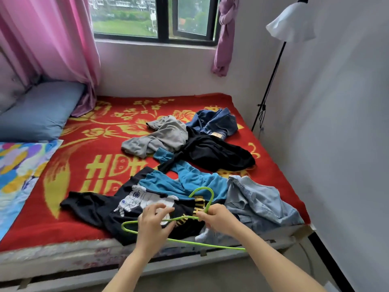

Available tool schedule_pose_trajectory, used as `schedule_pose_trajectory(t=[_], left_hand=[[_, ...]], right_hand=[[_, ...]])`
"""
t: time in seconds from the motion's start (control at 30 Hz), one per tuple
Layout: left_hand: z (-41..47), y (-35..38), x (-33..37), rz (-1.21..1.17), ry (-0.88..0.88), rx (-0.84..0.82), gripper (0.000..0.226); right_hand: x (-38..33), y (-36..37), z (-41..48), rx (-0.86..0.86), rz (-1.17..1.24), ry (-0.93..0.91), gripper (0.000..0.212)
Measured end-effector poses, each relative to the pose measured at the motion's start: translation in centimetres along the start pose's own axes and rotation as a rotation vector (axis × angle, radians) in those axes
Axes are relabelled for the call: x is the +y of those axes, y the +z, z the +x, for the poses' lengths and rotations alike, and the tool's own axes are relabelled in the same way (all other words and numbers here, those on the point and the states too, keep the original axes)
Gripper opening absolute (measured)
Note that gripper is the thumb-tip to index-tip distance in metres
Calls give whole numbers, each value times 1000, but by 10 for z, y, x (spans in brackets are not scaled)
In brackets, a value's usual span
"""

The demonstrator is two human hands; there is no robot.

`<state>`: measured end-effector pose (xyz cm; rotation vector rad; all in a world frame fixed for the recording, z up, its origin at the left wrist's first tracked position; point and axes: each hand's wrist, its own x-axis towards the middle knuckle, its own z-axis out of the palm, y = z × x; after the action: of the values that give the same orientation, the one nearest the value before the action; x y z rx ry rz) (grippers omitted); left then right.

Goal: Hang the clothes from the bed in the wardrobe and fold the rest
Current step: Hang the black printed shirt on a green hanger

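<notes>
A green hanger (207,198) hovers over the near edge of the bed (84,165). My right hand (219,218) grips it at the neck below the hook. My left hand (154,223) holds its left shoulder wire. Under the hanger lies a black printed T-shirt (101,209). A teal sweatshirt (189,182) lies just behind it and a light denim shirt (259,201) to the right. Farther back are a grey garment (160,138), a black garment (219,154) and dark blue jeans (214,122).
A blue pillow (40,110) and a colourful quilt (19,165) lie at the left of the bed. Pink curtains (48,39) hang by the window. A lamp stand (271,81) stands at the right by the white wall. No wardrobe is in view.
</notes>
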<state>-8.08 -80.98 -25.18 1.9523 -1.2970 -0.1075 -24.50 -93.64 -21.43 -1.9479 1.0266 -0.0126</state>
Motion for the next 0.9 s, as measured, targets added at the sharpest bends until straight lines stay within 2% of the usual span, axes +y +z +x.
schedule_pose_trajectory(t=[0.23,0.47,0.6,0.7,0.9], left_hand=[[61,37,3,-3,-223,81,32],[57,66,-29,43,-496,-3,30],[65,76,-56,76,-620,-81,29],[71,87,-81,103,-678,-165,32],[102,103,-127,104,-745,-355,32]], right_hand=[[44,-74,82,30,-51,62,40],[92,-89,129,16,-62,166,43],[101,-89,150,11,-33,213,34],[108,-84,163,26,71,247,11],[111,-88,202,115,120,356,15]])
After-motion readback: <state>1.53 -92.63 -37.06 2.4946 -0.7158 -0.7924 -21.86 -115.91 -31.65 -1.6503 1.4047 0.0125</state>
